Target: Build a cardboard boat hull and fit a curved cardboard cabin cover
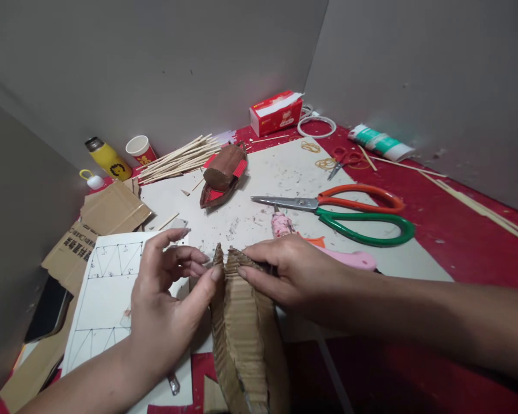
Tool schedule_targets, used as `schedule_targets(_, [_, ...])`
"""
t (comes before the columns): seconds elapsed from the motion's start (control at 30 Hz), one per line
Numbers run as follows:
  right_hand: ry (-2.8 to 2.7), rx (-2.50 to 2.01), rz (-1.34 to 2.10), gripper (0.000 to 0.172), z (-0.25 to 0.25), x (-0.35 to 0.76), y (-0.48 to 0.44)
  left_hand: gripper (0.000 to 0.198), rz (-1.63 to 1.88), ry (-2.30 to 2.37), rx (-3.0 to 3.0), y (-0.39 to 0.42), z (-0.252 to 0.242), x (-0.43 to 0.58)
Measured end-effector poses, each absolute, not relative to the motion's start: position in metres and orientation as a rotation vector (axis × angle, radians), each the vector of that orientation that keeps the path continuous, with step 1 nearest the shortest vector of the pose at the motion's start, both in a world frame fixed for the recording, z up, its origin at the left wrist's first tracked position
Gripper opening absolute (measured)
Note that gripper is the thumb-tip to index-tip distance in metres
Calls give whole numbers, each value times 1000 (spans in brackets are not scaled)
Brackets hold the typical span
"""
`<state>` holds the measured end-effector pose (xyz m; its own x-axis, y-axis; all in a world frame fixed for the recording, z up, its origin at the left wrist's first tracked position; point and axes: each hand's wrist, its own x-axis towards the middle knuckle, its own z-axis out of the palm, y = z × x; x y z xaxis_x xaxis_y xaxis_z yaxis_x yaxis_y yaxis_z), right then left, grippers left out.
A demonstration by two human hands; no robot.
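Just in front of me is a brown corrugated cardboard boat hull point(244, 322), its pointed end facing away and its near end cut off by the picture's lower edge. The side walls come close at the tip, with a small gap between them. My right hand point(285, 270) pinches the right wall near the tip between thumb and fingers. On the other side, my left hand point(168, 287) has its fingers spread and curved, with the thumb touching the left wall by the tip. A pink-handled glue gun point(282, 224) lies partly hidden behind my right hand.
Big scissors point(319, 204) with orange and green handles lie ahead, near a small finished boat model point(224, 172). Wooden sticks point(181, 158), a paper cup point(140, 150), a yellow bottle point(107, 158) and a tissue box point(276, 115) stand farther back. Cardboard pieces point(112, 210) and a drawn sheet point(107, 299) lie left.
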<state>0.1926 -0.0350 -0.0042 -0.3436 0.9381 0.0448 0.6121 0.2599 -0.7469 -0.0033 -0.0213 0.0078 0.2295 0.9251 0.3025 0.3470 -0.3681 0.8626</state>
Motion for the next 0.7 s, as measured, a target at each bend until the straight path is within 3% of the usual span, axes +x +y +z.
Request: schedule_targets(0.7, [-1998, -1366, 963, 27, -1, 193, -37, 51, 1106, 1150, 1888, -30, -1, 2])
